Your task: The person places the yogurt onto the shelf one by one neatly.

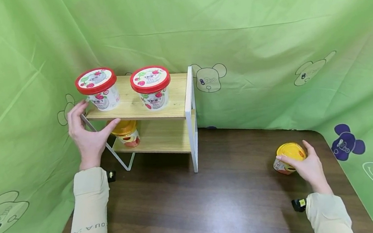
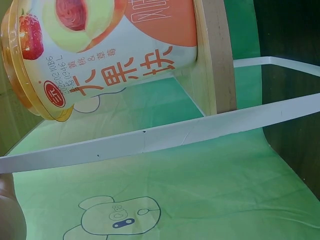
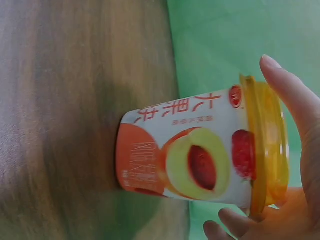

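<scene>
My left hand grips the left end of a two-tier wooden shelf, thumb along the top board's front edge and fingers behind the white side frame. On the lower board beneath stands a yellow-lidded fruit yogurt cup, large in the left wrist view. Two red-lidded cups, a left one and a right one, stand on top. Far right, my right hand surrounds the lid of another yellow-lidded yogurt cup, its fingers loosely extended, a gap showing beside the lid. That cup appears upright on the table.
The dark wooden table extends between the shelf and the right-hand cup. Green printed cloth hangs behind and along both sides, close to the shelf's left end. A white right frame rises slightly above the top board.
</scene>
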Tool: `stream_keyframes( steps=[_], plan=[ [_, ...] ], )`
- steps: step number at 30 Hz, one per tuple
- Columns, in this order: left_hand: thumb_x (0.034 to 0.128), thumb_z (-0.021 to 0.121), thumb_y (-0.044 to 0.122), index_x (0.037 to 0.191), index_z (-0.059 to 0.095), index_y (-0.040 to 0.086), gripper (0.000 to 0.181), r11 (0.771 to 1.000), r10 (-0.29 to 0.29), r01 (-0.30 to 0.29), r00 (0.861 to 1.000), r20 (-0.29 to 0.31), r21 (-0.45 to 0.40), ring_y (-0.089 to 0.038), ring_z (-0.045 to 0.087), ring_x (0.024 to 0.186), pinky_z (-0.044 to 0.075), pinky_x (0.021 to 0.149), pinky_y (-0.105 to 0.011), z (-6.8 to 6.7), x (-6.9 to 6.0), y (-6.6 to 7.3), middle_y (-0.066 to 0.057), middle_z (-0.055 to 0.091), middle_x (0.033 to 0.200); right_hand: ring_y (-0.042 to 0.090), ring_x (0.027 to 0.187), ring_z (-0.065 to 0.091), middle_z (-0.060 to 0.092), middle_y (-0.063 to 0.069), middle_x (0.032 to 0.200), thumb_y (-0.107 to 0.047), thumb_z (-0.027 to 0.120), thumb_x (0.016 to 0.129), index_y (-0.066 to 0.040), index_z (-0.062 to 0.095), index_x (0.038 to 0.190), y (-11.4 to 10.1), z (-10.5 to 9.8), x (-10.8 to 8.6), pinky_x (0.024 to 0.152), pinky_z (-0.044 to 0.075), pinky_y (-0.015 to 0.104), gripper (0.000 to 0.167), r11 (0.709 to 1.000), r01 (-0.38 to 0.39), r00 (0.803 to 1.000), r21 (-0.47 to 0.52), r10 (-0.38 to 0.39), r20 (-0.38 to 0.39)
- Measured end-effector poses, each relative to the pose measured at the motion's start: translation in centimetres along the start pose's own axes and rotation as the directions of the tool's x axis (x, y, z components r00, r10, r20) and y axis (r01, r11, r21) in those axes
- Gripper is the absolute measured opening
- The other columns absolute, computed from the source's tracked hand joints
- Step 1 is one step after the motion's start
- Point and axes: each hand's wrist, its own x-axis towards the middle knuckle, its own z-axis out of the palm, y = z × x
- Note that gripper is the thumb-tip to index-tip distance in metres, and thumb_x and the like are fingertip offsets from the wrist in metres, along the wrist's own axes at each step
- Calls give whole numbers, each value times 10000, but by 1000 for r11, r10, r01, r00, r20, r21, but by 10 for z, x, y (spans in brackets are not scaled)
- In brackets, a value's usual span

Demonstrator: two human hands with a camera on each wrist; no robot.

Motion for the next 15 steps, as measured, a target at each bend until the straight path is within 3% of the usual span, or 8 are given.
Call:
stream_keyframes(
  steps=[7,11,15],
  plan=[
    [605,970,121,1272,601,-95,792,1000,20,-20,1000,4,19,-184,486,1278,388,1096,-399,-1,0,-4,-129,578,1357,472,1378,320,232,329,1590,-390,832,847,-24,76,1626,7,3,-1,1118,287,609,1145,999,6,1000,34,-7,18],
    [612,975,132,1279,601,-90,796,999,30,-30,999,10,28,-178,483,1278,395,1091,-400,-1,0,-8,-126,576,1359,415,1333,361,296,303,1565,-356,829,861,-26,123,1621,11,6,1,1096,334,473,1089,998,12,1000,66,-13,23],
    [624,978,168,1283,602,-81,799,999,33,-33,999,16,28,-175,479,1280,394,1092,-403,-2,0,-9,-115,574,1362,374,1281,398,357,276,1522,-354,832,860,-20,182,1606,14,7,0,982,368,338,1045,997,14,1000,81,-15,10]
  ],
)
